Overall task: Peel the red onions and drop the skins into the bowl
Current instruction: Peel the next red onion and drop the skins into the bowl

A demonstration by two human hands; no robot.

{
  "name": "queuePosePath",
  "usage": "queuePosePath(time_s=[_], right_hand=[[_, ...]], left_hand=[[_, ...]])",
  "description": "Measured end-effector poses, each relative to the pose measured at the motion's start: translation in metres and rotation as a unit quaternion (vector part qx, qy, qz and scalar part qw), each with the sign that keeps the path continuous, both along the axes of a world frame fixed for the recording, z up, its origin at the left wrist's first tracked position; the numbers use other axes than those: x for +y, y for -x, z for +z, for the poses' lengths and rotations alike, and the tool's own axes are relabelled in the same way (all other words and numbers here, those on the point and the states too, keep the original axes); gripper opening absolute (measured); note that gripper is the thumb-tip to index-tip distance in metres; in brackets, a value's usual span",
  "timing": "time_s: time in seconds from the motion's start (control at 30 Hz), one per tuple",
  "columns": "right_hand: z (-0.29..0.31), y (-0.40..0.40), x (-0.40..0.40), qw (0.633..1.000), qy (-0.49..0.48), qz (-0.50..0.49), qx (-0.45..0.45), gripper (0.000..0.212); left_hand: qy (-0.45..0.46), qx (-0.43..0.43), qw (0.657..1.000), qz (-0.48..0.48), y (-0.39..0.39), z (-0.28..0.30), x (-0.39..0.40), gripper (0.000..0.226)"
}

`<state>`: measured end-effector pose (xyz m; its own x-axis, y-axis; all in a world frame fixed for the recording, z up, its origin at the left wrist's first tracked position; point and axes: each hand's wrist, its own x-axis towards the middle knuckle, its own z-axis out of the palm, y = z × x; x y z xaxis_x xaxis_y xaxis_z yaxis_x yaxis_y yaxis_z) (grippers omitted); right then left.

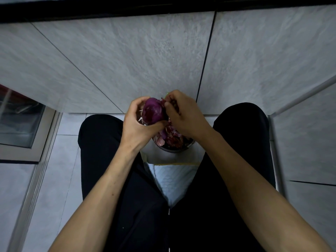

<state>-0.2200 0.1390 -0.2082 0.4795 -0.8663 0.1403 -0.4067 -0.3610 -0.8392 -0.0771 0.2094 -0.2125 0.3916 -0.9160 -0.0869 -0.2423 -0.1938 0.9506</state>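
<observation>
The floor here is laid with large grey stone-look tiles point(145, 57) split by thin dark grout lines, and a black strip point(163, 10) runs along the far edge of the view. Closer in, paler, glossier tiles point(60, 160) take over, and at the left a metal-framed glass panel point(21, 122) stands in shadow. The person is seated, knees spread in black trousers point(101, 142), with something white and quilted point(171, 180) showing between the legs. Just beyond it, between the knees, stands a metal bowl point(174, 149), its rim only partly in view under the hands, heaped with purple and pinkish skins point(169, 135). Both forearms reach forward and meet directly above that bowl. The left hand point(134, 120) is curled round a red onion point(153, 110), fingers wrapped over its far side and thumb underneath, so the grip is closed firmly on the bulb; its glossy purple flesh faces up towards the onlooker. The right hand point(183, 113) sits just beside the onion on its right, touching it, with fingertips drawn together in a pinch on a ragged strip of peel point(164, 101) that is attached at the onion's upper right edge. A few pale loose flakes point(141, 118) hang at the onion's left side, against the left palm. The onion is held in the air above the bowl, apart from the heap below it.
</observation>
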Motion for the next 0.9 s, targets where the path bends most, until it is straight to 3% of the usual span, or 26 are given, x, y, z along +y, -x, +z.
queuePosePath(time_s=[0.3, 0.47, 0.57, 0.63, 0.77, 0.9], right_hand=[[0.002, -0.001, 0.001, 0.990, -0.108, -0.027, -0.089, 0.009], [-0.002, 0.005, -0.005, 0.983, -0.119, -0.079, -0.113, 0.007], [-0.008, 0.007, -0.012, 0.984, -0.110, -0.125, -0.069, 0.005], [-0.014, 0.008, -0.017, 0.987, -0.082, -0.137, 0.009, 0.008], [-0.035, 0.003, -0.026, 0.982, -0.043, -0.076, 0.170, 0.022], [-0.044, -0.005, -0.029, 0.975, -0.074, -0.062, 0.201, 0.043]], left_hand=[[-0.044, 0.082, 0.995, 0.032, 0.002, 0.006, -0.003, 0.060], [-0.037, 0.133, 0.988, 0.067, -0.006, 0.005, -0.005, 0.053], [-0.027, 0.143, 0.988, 0.051, -0.007, 0.001, -0.004, 0.060], [-0.018, 0.153, 0.987, 0.045, -0.009, -0.001, -0.004, 0.064], [-0.009, 0.166, 0.985, 0.042, -0.009, -0.002, -0.005, 0.068], [-0.006, 0.176, 0.983, 0.049, -0.008, -0.004, -0.006, 0.067]])
